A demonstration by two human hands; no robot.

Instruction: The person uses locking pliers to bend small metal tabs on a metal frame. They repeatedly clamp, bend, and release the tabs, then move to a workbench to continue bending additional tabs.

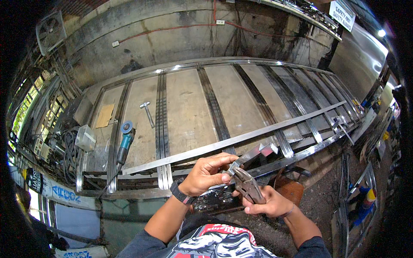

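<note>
Head view: left grip (201, 175) pinching a bent metal strip (254, 155); right grip (272, 203) wrapped around pliers (251, 188), nose at the strip's near end, between both grips. Long metal bar (202, 151) just beyond the grips, across the worktop (183, 118); angle grinder (126, 144) and claw-less hammer (148, 115) beyond left grip, off to its left.

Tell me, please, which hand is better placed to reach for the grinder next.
Probably the left hand: it is nearer the grinder, which lies to its left, while the right hand is farther off and grips the pliers. The left hand holds the metal piece, though, so neither is free.
</note>
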